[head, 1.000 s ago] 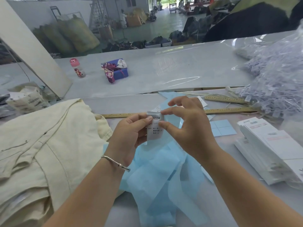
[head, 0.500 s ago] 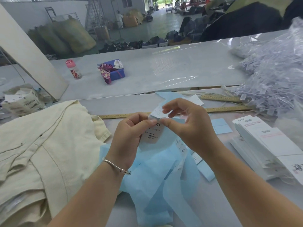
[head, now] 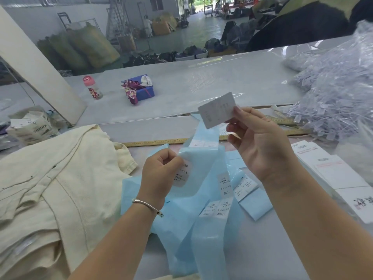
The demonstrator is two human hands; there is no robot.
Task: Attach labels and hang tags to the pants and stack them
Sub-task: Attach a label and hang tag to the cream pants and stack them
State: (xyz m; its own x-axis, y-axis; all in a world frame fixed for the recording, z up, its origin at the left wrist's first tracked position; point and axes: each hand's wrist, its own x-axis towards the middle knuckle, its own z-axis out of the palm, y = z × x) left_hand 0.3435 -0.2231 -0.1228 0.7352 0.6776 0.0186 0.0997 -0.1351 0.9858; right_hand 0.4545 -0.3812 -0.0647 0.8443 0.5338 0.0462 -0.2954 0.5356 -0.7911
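The right hand (head: 260,146) pinches a small white rectangular sticker label (head: 219,110) by its right-hand short edge, between thumb and fingertips; the label stands free in the air, raised above the table, its long axis slanting up to the right and its faint print turned toward the camera. Lower down and to the left, the left hand (head: 161,174) is closed on the pale blue backing strip (head: 203,178), thumb pressed over a second white label with dark print and a letter L (this one looks seated on the strip). More printed labels dot the strip where it curls down across the grey table (head: 252,249).

The cream-coloured folded cotton pants (head: 50,188) lie to the left of both hands, well apart from the lifted label and nearer the left hand. So the label's way to the garment, as I judge it, runs leftward and down, across the strip. The pants look soft, thick and rumpled, stitched seams showing, several layers piled. A stack of white card hang tags (head: 333,168) sits by the right forearm.
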